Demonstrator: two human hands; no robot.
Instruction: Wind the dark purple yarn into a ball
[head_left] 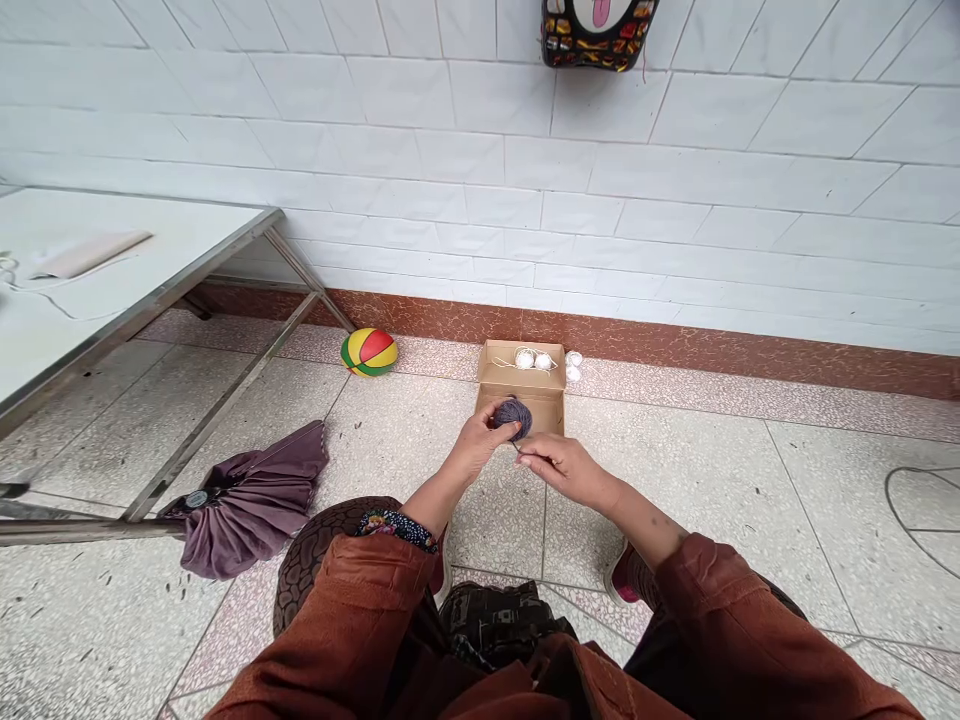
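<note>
A ball of grey-purple yarn is held up in my left hand, with the thumb across its near side and the fingers around its left. My right hand is just right of and below the ball, its fingers pinched on a strand of the same yarn that runs off the ball. Below and beyond both hands, an open cardboard box lies on the floor. On its raised flap sit two white balls of string, with loose cord around them.
Two small clear-white round items lie right of the box. A colourful ball rests near the metal-framed table. Purple pleated cloth lies at the left. A wire loop is at far right. A patterned bag hangs on the tiled wall.
</note>
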